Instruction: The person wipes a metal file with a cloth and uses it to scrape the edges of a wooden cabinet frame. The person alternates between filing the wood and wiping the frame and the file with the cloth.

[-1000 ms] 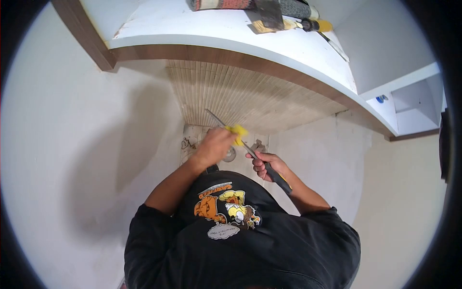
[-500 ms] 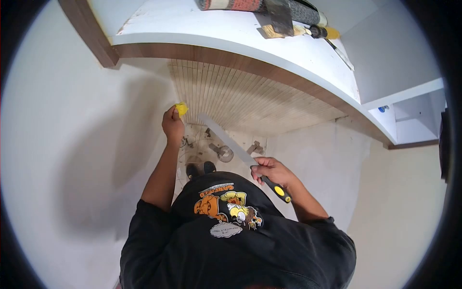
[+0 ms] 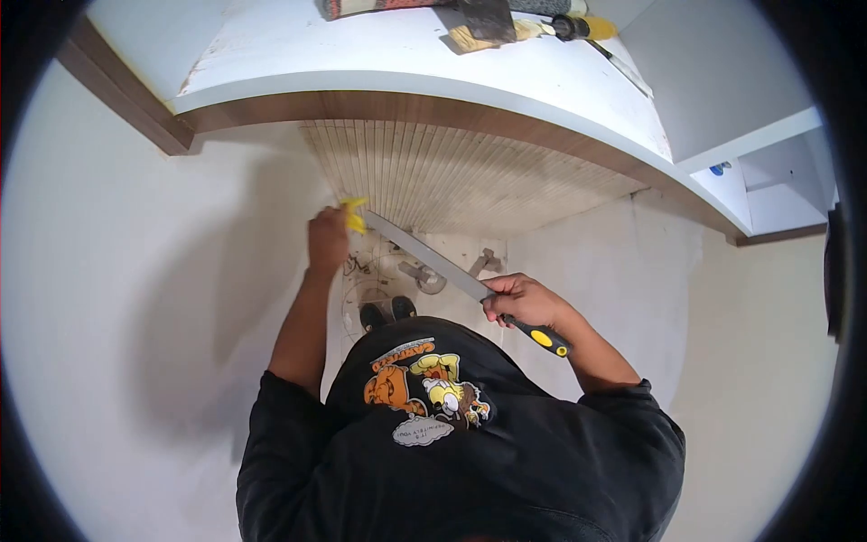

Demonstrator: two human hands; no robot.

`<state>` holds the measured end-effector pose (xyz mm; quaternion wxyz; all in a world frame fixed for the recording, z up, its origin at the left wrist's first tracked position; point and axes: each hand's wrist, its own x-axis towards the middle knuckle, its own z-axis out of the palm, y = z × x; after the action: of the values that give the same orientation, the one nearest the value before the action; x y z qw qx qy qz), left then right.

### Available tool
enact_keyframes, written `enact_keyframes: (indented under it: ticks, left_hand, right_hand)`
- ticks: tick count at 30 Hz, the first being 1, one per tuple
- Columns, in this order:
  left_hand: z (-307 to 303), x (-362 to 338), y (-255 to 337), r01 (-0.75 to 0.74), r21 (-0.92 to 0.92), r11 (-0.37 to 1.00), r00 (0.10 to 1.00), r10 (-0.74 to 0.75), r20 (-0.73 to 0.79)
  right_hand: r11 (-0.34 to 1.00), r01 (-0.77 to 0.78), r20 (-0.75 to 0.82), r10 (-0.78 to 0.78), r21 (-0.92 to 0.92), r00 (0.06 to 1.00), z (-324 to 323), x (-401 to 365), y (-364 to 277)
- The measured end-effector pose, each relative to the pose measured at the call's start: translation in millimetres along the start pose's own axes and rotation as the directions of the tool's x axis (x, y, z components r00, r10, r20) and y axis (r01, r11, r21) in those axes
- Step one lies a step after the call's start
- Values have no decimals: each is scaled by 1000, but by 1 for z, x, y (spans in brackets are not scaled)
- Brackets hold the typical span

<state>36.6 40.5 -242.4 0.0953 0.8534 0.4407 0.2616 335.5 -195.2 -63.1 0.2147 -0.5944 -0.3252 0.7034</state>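
Observation:
My left hand point(image 3: 327, 239) is closed on a small bright yellow piece point(image 3: 355, 215), thin and uneven in outline, which sticks out past the fingers. I cannot tell what it is made of. In my right hand point(image 3: 524, 301) is a long flat grey file point(image 3: 424, 256) with a black and yellow handle point(image 3: 542, 338). Fingers wrap it where blade meets handle, and the thumb lies along the blade. The file slants up to the left, its tip right by the yellow piece.
Above my hands runs a white shelf point(image 3: 379, 59) with a brown wooden front edge point(image 3: 433, 110). A tool with a dark metal head point(image 3: 488, 20) and a yellow-handled tool point(image 3: 587, 27) lie on it. Ribbed panelling point(image 3: 452, 172) is below. Scraps lie on the floor near my shoes point(image 3: 388, 312).
The yellow piece has turned and spread out in my left hand. The file has swung so its tip sits closer to it. My view has shifted slightly.

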Motion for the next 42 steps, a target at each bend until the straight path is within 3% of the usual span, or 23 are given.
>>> enact_keyframes:
  ticks: [1,4,5,7,9,11,12,13,15,17,20,21,23,25,28,29,31,32,33,36,38,40,42]
  left_hand:
    - [-5,0,-13,76,-146,986,994,-86,-61]
    - [-6,2,4,143,-327,934,945,-227,-236]
    - [-3,1,22,107,-350,930,973,-170,-154]
    - [-19,-3,85,-137,-443,886,989,145,-16]
    - [-26,-13,141,-482,-480,733,859,504,-92]
    - [-30,-13,143,-513,-448,732,828,559,-34]
    - [-30,-13,144,-529,-432,730,811,585,-5]
    - [-14,-17,117,-426,-395,814,878,477,37]
    - [-6,0,67,-128,-108,986,920,159,358]
    - [-4,7,32,64,-18,998,993,-62,105]
    - [-15,18,50,-51,-176,983,994,34,-100]
    - [-12,12,70,-100,-250,963,995,103,0]
    - [-4,-8,110,-350,-508,787,902,429,44]
    - [-45,-9,164,-503,-477,721,754,636,167]
    - [-12,-12,119,-478,-289,830,862,506,30]
    - [11,-6,85,-218,-251,943,931,278,238]
    - [9,4,38,-64,76,995,975,46,219]
    - [-7,8,25,42,130,991,975,-69,210]
    - [-16,11,14,104,103,989,991,-112,73]
    - [-18,16,22,80,-144,986,976,-106,-189]
    - [-14,17,71,-196,-265,944,973,153,-175]
    - [-23,12,126,-394,-258,882,880,443,169]
    - [-49,8,170,-421,-360,833,851,499,160]
  right_hand:
    - [996,21,-30,-24,-88,999,2,-2,4]
    - [954,60,-72,-85,-295,994,3,0,12]
    - [933,68,-76,-102,-355,992,4,3,13]
    - [911,39,-96,-85,-411,992,6,14,13]
    - [898,24,-103,-77,-439,992,3,21,17]
    - [901,25,-100,-76,-433,992,1,25,22]
    - [855,44,-110,-118,-517,987,3,19,14]
    - [802,60,-119,-161,-594,980,8,7,0]
    - [675,92,-124,-264,-732,956,11,-2,-1]
    - [508,121,-96,-380,-853,920,9,-3,12]
    - [512,81,-103,-320,-855,942,8,3,22]
    - [495,65,-116,-327,-867,938,9,5,23]
    - [456,42,-134,-346,-889,929,12,8,24]
    - [436,46,-126,-357,-899,925,11,5,17]
    - [378,113,-84,-467,-919,880,3,-2,20]
    - [357,136,-73,-514,-924,855,2,-5,24]
    - [325,118,-70,-511,-938,857,1,-12,27]
    - [306,110,-66,-512,-946,856,2,-14,27]
    - [273,108,-61,-544,-956,837,4,-16,28]
    - [182,82,-48,-612,-980,790,6,-17,29]
    - [120,62,-28,-633,-991,773,7,-8,27]
    - [10,64,41,-667,-998,744,0,7,33]
    - [-55,61,82,-677,-997,731,-6,8,27]
